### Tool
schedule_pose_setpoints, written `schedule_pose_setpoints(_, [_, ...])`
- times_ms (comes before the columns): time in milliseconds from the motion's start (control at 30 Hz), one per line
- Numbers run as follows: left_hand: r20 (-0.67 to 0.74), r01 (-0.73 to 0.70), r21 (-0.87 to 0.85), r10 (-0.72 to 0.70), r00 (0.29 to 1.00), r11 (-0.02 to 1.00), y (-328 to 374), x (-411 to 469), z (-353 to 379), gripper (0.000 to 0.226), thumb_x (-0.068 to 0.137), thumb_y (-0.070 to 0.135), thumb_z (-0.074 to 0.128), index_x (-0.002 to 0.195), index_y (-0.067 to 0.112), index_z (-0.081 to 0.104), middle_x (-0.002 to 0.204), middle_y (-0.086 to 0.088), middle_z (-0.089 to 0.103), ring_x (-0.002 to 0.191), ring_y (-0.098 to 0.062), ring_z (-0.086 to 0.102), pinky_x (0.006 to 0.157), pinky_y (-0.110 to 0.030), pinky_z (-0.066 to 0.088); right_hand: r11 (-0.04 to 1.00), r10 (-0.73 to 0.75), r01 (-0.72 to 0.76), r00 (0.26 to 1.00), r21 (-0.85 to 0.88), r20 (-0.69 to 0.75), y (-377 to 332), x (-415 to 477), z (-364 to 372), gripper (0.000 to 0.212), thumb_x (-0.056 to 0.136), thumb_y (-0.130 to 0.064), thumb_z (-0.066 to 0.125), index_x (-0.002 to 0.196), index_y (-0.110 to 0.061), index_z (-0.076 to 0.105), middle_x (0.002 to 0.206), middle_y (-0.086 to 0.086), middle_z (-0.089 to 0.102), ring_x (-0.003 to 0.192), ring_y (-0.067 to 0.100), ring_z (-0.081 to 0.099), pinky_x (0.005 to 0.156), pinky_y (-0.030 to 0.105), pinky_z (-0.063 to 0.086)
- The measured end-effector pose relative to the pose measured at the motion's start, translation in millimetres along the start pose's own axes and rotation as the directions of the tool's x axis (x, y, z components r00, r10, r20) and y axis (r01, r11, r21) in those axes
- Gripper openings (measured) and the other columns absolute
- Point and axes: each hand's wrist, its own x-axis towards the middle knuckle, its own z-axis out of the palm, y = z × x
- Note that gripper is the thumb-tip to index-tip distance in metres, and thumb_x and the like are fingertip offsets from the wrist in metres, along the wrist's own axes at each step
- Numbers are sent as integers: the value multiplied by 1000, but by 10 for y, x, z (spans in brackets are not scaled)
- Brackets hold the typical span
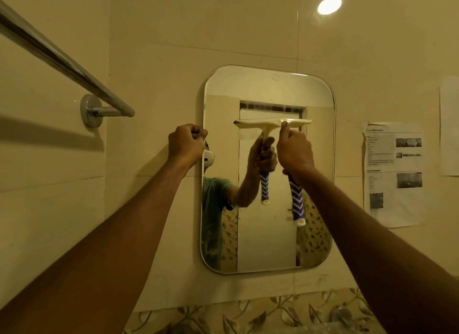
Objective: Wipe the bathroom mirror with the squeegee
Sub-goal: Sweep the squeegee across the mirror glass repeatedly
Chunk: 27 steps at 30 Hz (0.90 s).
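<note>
A rounded rectangular mirror (268,244) hangs on the tiled wall in front of me. My right hand (294,151) grips the squeegee (296,200) by its blue and white handle. The cream blade lies flat against the glass across the mirror's upper middle. My left hand (186,144) is closed on the mirror's left edge at about the same height. The glass reflects the hand, the squeegee and part of a person in a green shirt.
A chrome towel bar (62,60) runs from the upper left to a wall mount (92,110) left of the mirror. Printed paper sheets (395,174) are stuck to the wall at the right. A leaf-pattern tile band (248,316) runs below.
</note>
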Motion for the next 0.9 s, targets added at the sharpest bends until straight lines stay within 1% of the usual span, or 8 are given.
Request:
schedule_pose_setpoints(167, [1,10,-7,-10,1000,1000,-23,18,1,27,92,28,63,112,10,67,103,-5,69,90,-16,59,78,-25,46,999,50,-50,998,0,-24,213,-303,174,49,103,-51,25,71,-26,53,59,-5,58,41,3,57,43,23,46])
schedule_pose_setpoints(300, [10,17,-6,-17,1000,1000,-31,-5,-9,24,90,29,65,107,11,68,93,0,66,84,-14,58,74,-24,46,998,44,-45,999,-43,-22,462,-747,239,49,101,-55,21,69,-32,50,58,-9,55,47,-9,57,37,8,35])
schedule_pose_setpoints(400, [19,35,-19,-35,999,999,-61,-76,-25,23,88,31,68,102,13,69,85,3,63,77,-11,58,65,-19,44,994,53,-53,999,-97,-2,591,-1013,217,46,101,-54,22,68,-34,48,59,-11,54,49,-3,56,38,9,34])
schedule_pose_setpoints(500, [21,52,-30,-52,998,998,-152,-202,-14,21,88,30,68,100,13,69,78,7,61,72,-8,57,65,-19,44,995,65,-62,997,-77,31,533,-971,161,45,101,-53,24,69,-34,49,58,-9,53,43,3,54,36,12,36])
schedule_pose_setpoints(567, [7,54,-33,-54,999,998,-209,-273,1,18,89,30,67,98,14,69,74,10,59,70,-5,56,64,-19,44,998,61,-59,998,-38,36,407,-799,107,46,101,-53,26,70,-31,50,57,-8,53,41,-2,57,32,10,36])
schedule_pose_setpoints(700, [2,59,-53,-59,998,997,-268,-359,18,16,89,30,67,96,16,68,75,11,59,71,-5,56,59,-13,41,998,55,-54,998,-35,24,302,-654,105,48,101,-54,24,69,-29,50,58,-7,55,41,4,56,39,18,40])
schedule_pose_setpoints(800, [13,54,-44,-53,998,998,-361,-434,27,11,89,29,67,93,19,66,71,16,56,68,-1,53,58,-15,41,996,79,-79,997,-44,3,476,-932,223,47,103,-49,24,69,-30,51,58,-8,55,45,-5,56,35,8,35])
schedule_pose_setpoints(900, [20,65,-43,-64,998,997,-435,-486,39,14,88,29,67,94,17,67,72,16,56,70,-3,55,66,-22,46,994,105,-106,994,-35,-21,740,-1421,310,50,101,-52,23,67,-30,51,57,-9,56,54,-13,56,36,5,35])
